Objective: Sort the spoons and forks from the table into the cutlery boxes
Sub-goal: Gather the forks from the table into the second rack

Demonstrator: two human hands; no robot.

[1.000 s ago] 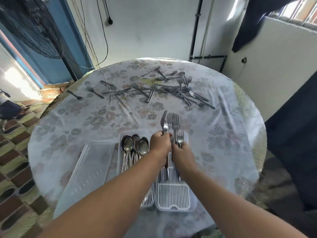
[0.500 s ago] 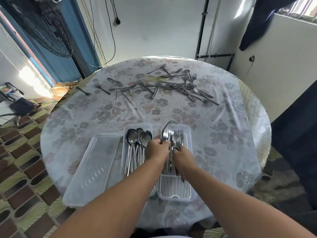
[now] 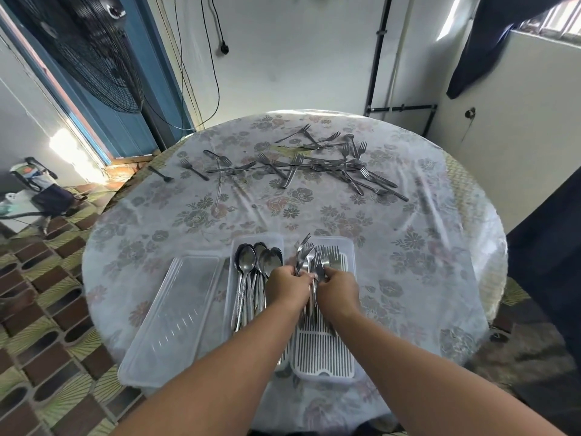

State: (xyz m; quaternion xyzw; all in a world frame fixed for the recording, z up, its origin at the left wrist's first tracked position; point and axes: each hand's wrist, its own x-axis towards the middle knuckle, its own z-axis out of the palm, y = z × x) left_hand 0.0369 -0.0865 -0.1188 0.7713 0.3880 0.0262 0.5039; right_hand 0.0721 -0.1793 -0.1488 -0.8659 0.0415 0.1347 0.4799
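Clear lid (image 3: 171, 313) at left. Spoons (image 3: 251, 275) lie in the spoon box (image 3: 240, 247). Left hand (image 3: 287, 286) and right hand (image 3: 339, 289) both grip a bunch of forks (image 3: 316, 258) over the fork box (image 3: 323, 354). Loose forks (image 3: 314, 166) scattered on the far side of the table (image 3: 408, 247).

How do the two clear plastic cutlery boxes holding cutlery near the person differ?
The clear plastic box on the left holds steel spoons, bowls pointing away from the person; the clear plastic box on the right holds steel forks over a white slatted insert. No such insert shows among the spoons. Both hands, left hand and right hand, grip forks over the right box. Both boxes are long, translucent and side by side.
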